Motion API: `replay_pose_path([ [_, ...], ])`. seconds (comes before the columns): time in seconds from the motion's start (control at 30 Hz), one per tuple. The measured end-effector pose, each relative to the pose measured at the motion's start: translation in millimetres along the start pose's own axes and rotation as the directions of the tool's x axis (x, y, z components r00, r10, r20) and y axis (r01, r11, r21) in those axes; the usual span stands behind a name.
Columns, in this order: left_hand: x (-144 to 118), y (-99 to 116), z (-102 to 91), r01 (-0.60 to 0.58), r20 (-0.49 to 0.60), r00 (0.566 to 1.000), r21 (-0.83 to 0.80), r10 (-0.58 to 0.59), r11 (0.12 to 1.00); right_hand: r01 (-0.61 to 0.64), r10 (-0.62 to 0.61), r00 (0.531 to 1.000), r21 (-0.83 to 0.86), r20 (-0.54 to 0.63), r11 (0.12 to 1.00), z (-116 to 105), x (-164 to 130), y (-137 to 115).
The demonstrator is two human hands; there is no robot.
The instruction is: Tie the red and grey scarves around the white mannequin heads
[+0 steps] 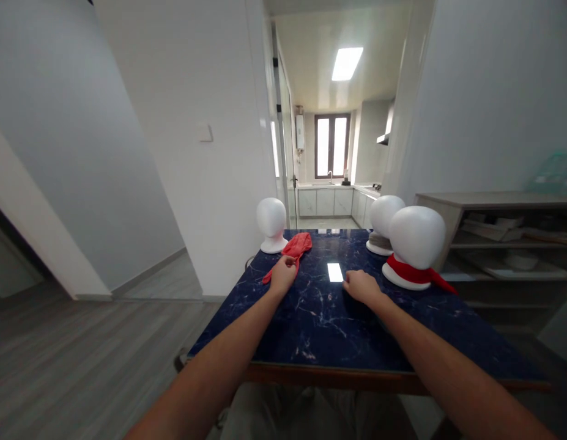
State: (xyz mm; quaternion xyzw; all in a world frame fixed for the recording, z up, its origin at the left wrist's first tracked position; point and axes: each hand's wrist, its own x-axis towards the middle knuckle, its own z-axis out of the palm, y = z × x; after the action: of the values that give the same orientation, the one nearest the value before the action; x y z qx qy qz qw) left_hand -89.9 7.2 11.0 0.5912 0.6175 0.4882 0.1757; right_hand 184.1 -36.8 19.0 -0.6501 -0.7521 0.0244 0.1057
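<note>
Glossy marbled table [356,330], red cloth [296,246]
</note>
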Motion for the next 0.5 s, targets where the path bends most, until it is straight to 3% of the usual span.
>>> replay_pose_path([
  [0.17,53.3,-49.3,-36.8,0.159,-0.23,0.965,0.141,-0.124,0.977,-0.044,0.041,0.996,-0.032,-0.083,0.999,25.9,5.1,-21.5],
  [0.27,83.7,-73.2,-44.9,0.233,-0.304,0.936,0.154,-0.178,0.96,-0.037,0.036,0.996,-0.018,-0.079,0.999,30.5,5.3,-23.5],
  [0.37,115.0,-87.8,-40.5,0.296,-0.311,0.915,0.083,-0.257,0.952,-0.057,0.057,0.996,0.006,-0.067,0.998,31.3,8.2,-22.6],
  [0.5,155.0,-96.4,-29.0,0.285,-0.231,0.935,0.035,-0.269,0.958,-0.066,0.066,0.997,0.011,-0.032,0.998,32.3,11.9,-22.8],
])
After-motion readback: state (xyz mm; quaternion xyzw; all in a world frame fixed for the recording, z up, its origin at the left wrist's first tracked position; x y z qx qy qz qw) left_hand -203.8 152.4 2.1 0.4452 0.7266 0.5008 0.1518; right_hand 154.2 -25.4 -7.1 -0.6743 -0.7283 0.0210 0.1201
